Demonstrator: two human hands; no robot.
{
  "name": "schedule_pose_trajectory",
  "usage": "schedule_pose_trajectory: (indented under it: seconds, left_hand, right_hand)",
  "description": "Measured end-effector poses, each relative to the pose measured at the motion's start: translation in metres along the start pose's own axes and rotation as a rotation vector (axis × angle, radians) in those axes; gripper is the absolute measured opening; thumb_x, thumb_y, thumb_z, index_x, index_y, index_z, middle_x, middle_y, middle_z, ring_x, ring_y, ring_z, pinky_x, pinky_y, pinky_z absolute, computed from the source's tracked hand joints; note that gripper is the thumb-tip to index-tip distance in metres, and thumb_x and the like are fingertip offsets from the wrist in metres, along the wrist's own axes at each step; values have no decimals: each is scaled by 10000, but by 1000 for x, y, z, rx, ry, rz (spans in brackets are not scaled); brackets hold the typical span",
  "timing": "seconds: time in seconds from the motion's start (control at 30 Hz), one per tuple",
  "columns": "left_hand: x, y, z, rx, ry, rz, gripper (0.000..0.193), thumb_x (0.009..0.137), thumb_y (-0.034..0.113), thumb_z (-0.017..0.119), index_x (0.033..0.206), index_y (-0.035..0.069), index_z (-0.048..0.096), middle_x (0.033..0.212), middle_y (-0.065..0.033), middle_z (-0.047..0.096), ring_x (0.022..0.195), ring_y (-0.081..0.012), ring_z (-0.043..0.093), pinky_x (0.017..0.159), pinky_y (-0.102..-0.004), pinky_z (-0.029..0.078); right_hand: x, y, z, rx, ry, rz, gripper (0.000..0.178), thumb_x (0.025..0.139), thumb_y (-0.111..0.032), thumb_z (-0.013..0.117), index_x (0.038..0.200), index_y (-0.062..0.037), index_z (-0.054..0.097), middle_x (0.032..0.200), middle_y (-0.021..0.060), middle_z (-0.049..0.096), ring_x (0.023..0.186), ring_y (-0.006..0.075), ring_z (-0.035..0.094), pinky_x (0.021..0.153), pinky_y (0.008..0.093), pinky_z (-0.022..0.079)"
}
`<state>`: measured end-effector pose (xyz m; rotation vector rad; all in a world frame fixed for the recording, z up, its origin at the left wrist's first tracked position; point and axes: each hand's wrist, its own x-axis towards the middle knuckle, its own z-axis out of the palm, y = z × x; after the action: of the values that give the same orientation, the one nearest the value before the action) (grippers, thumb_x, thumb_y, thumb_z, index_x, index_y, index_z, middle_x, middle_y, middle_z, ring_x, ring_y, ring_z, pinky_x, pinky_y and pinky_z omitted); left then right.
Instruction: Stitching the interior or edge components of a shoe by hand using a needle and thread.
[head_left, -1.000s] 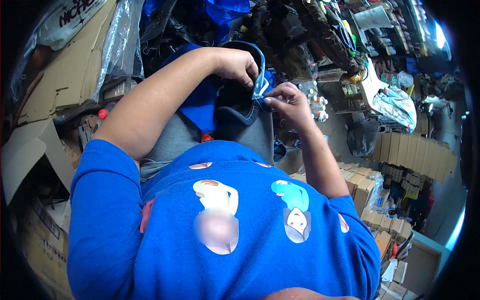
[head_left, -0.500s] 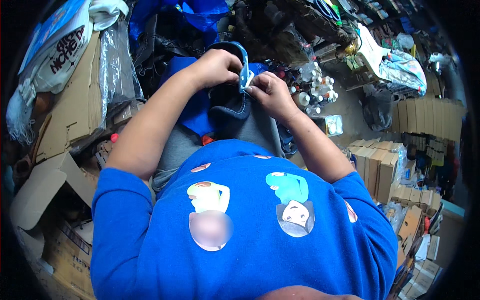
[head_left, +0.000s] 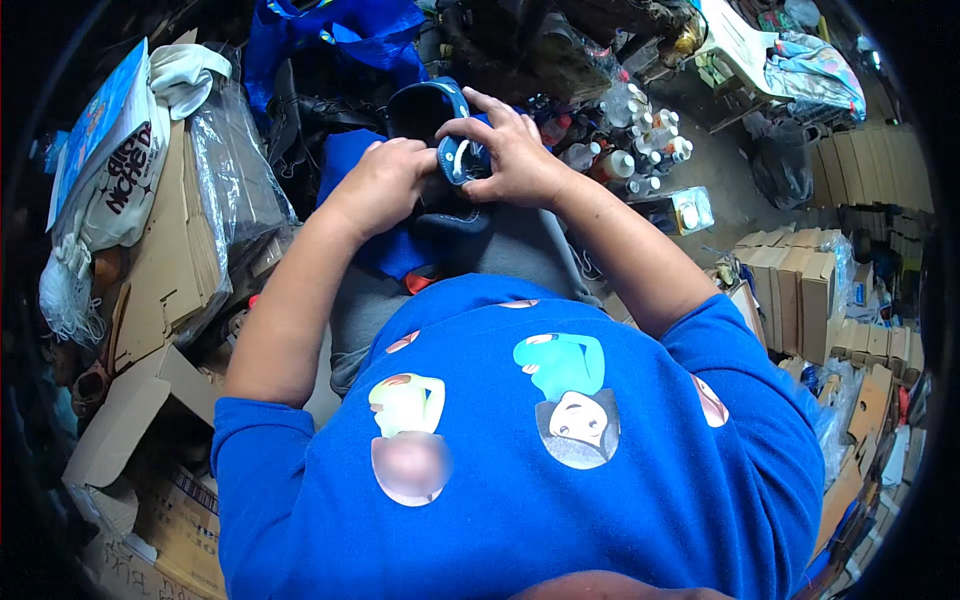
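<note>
Above my lap I hold a dark blue piece that looks like a shoe upper, with a lighter blue edge and small pale spots along it. My left hand grips its near left side, fingers curled and their tips partly hidden. On the right, my right hand clasps it with thumb below and fingers spread over the top edge. A white strip shows inside the opening between my hands. Below, a dark stitched flap hangs near my grey-trousered lap. Blue cloth lies just left of it.
Several capped bottles stand beyond my right hand, with a clear container nearer. Stacked cardboard pieces fill the right. Flat cardboard and an open box are at the left. A blue bag lies at the far side.
The shoe upper has turned so its opening shows more. My left hand has moved lower and left; my right hand has risen and spread over its edge. The view has shifted slightly.
</note>
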<state>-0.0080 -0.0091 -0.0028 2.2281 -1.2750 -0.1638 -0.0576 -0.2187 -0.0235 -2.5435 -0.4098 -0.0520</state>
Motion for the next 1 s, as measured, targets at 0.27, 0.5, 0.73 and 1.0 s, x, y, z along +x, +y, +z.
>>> schedule_pose_trajectory:
  seconds: [0.27, 0.5, 0.73, 1.0]
  left_hand:
    - [-88, -54, -73, -495, 295, -546, 83, 815, 41, 672, 894, 30, 649, 803, -25, 647, 751, -110, 593, 688, -238, 457]
    - [-42, -15, -38, -1818, 603, -234, 116, 945, 202, 552, 936, 87, 569, 844, -52, 591, 746, -214, 591, 833, -363, 480]
    - [-131, -86, -113, -1489, 756, -331, 171, 969, 218, 499, 861, 87, 520, 673, 1, 438, 633, -132, 453, 676, -286, 445]
    - [-61, -36, -46, -614, 489, -537, 376, 831, 211, 703, 1128, 3, 601, 1002, -83, 637, 902, -142, 588, 801, -279, 478]
  right_hand:
    - [9, -5, -7, 57, -279, 219, 711, 598, -320, 747, 1266, -364, 507, 1468, 183, 312, 1361, 476, 207, 1024, 728, 117]
    - [16, -9, 4, 93, -272, 178, 710, 604, -317, 737, 1271, -381, 503, 1409, 178, 379, 1335, 472, 253, 1022, 726, 118]
    - [8, -7, 0, 75, -255, 173, 753, 609, -329, 755, 1305, -397, 476, 1429, 195, 344, 1342, 447, 270, 1004, 722, 178]
    - [-44, -3, -24, 264, -156, 254, 464, 692, -285, 830, 1043, -66, 617, 1006, 78, 555, 959, 201, 545, 850, 354, 452]
